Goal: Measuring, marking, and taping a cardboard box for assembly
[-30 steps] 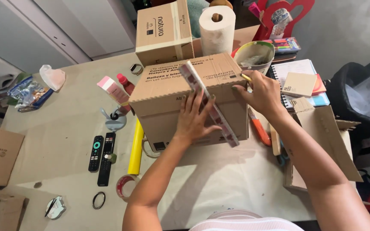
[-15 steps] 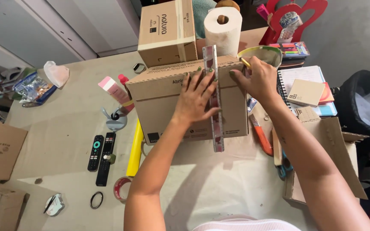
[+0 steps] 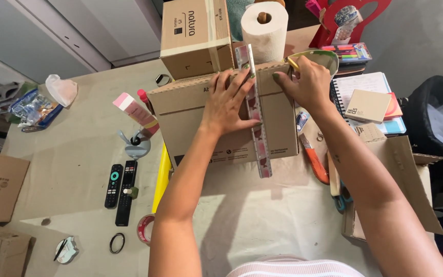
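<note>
Since half a second ago the ruler [image 3: 254,110] has swung closer to upright across the cardboard box [image 3: 226,115], and my left hand [image 3: 230,102] has slid up so its fingers spread along the ruler's left edge; a full second back the ruler lay slanted and the box sat turned at an angle. Head view, the only one: box lies on its side on the table [image 3: 78,154], just ahead of me, between both forearms. Ruler's long axis runs away from me, from below the box's near edge up past its far edge, tilted a little to the left at the top. Left hand is flat, fingers apart, pressing ruler and box together; not curled around anything. Right hand [image 3: 306,84] sits just right of the ruler near the box's far right corner, fingers closed on a yellow pencil [image 3: 293,63]; only its end shows, and I cannot see the tip. Right hand is the nearer one to the ruler's right edge, which lies directly to its left. Beside the box: orange box cutter [image 3: 316,164] on the right, yellow strip [image 3: 162,174] on the left, two remotes [image 3: 121,187], tape roll [image 3: 144,229], paper towel roll [image 3: 265,28] and a second, smaller box [image 3: 196,36] behind.
</note>
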